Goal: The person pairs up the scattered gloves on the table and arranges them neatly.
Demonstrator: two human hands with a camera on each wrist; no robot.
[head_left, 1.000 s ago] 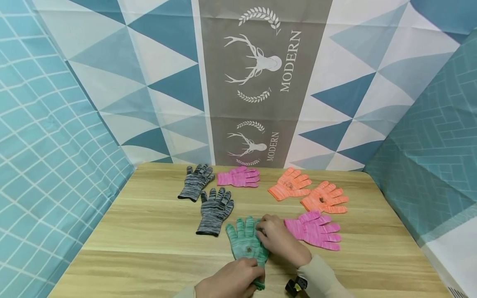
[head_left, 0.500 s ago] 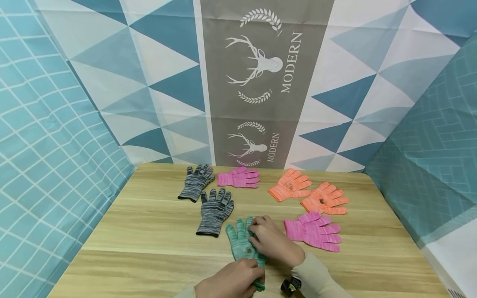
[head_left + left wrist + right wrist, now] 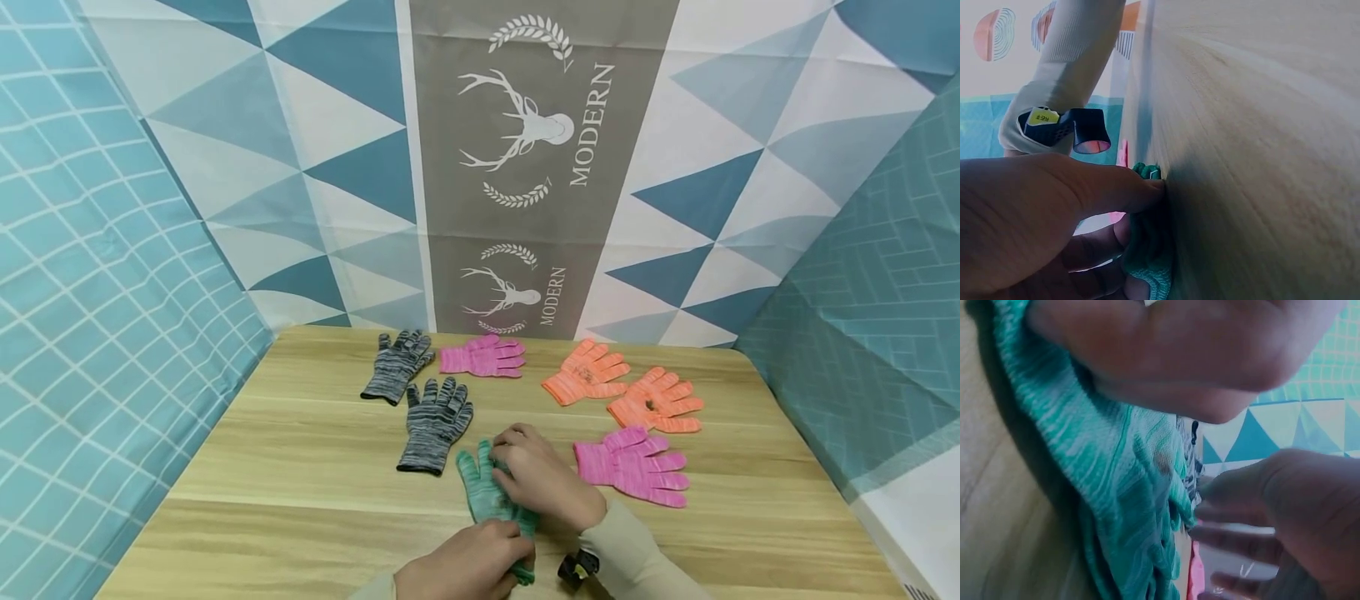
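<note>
A green knit glove (image 3: 480,492) with a brown smudge on its palm lies near the table's front edge, fingers pointing away. My left hand (image 3: 468,560) pinches its cuff; the left wrist view shows the thumb over the bunched green fabric (image 3: 1149,250). Farther up the glove is my right hand (image 3: 536,475), its curled fingers gripping the finger end and covering part of it. The fabric looks folded and rumpled in the right wrist view, where the glove (image 3: 1116,444) spans the left half. Exact contact of the right fingertips is hidden.
Two grey-black striped gloves, a nearer one (image 3: 435,425) and a farther one (image 3: 396,367), lie to the left. A pink glove (image 3: 483,357) lies at the back, another pink glove (image 3: 633,467) at right. Two orange gloves (image 3: 587,372) overlap closely behind it. Patterned sheets surround the wooden table (image 3: 300,467).
My right hand has moved a little left across the green glove, drawing its right side inward and covering more of its fingers. The left hand keeps its hold on the cuff.
</note>
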